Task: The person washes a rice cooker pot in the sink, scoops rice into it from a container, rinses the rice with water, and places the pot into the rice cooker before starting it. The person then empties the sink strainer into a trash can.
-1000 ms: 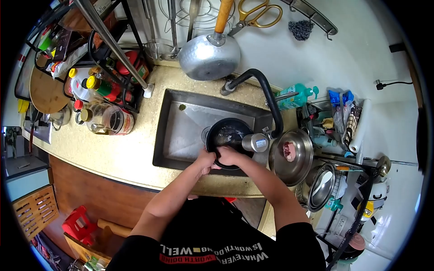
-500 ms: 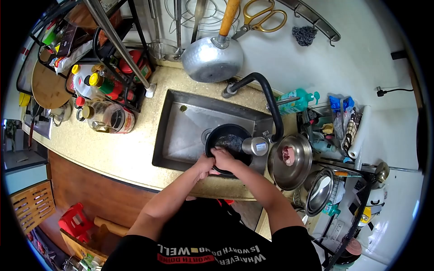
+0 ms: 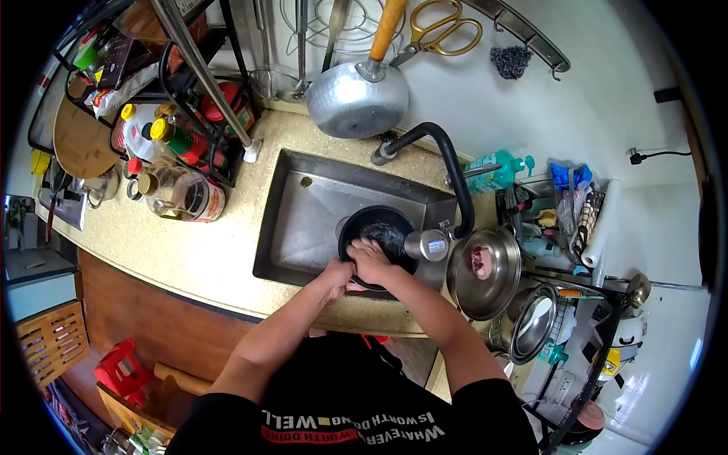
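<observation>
Wall (image 3: 599, 98): white, glossy, with soft reflections. Metal rail (image 3: 523, 32) was fixed high on it; black plug (image 3: 637, 158) and its cable lay against it at right. Counter (image 3: 227, 262): speckled beige, brightly lit at left. Floor (image 3: 144, 311): reddish brown. Red stool (image 3: 121, 370) stood at lower left, near wooden furniture (image 3: 125, 413) (type unclear, partly cut off). Slatted wood panel (image 3: 51, 341): left edge.

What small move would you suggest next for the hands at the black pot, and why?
I would probably sweep the right hand along the pot's inner wall: its fingers are already inside, while the left hand seems to steady the near rim within the sink.
</observation>
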{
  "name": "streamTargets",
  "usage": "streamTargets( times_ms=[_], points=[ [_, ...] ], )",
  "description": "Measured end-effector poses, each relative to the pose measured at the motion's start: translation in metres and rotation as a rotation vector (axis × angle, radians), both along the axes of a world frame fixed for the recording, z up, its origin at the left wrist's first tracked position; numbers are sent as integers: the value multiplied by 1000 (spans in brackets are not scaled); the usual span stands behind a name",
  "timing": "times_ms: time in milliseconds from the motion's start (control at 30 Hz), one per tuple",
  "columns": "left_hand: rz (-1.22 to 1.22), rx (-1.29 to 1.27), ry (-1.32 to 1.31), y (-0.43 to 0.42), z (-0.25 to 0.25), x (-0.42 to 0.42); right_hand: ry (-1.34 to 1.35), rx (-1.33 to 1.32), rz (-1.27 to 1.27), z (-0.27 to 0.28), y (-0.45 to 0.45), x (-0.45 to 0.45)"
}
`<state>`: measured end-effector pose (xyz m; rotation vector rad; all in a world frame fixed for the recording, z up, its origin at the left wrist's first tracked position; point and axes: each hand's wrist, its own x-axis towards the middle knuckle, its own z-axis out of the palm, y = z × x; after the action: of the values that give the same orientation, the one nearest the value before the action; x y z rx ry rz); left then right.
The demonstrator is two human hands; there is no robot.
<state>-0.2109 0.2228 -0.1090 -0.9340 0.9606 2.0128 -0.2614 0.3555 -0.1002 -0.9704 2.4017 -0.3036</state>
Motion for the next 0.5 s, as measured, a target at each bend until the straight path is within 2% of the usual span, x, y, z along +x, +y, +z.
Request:
streamTargets(
  times_ms=[67, 133, 167, 267, 333, 367, 400, 467, 500],
  points=[
    [20, 35, -89, 3, 4, 0, 426, 320, 246, -12, -7, -20],
    [40, 67, -97, -2, 0, -1, 582, 422, 235, -13, 7, -38],
    [64, 74, -103, -6, 1, -4, 560, 598, 247, -33, 20, -46],
    [48, 33, -20, -14, 4, -10, 122, 875, 280, -13, 31, -26],
    [-14, -31, 40, -17, 18, -12, -386, 605, 4, 38, 15, -13],
    [-28, -30, 44, -18, 17, -10, -621, 424, 59, -16, 20, -8],
    [-44, -30, 49, -18, 12, -7, -845, 268, -219, 49, -10, -11],
    [-54, -21, 54, -17, 4, -4, -932, -321, -674, -28, -8, 12],
    [-45, -14, 52, -17, 1, -3, -823, -627, -885, -35, -23, 16]
  ],
)
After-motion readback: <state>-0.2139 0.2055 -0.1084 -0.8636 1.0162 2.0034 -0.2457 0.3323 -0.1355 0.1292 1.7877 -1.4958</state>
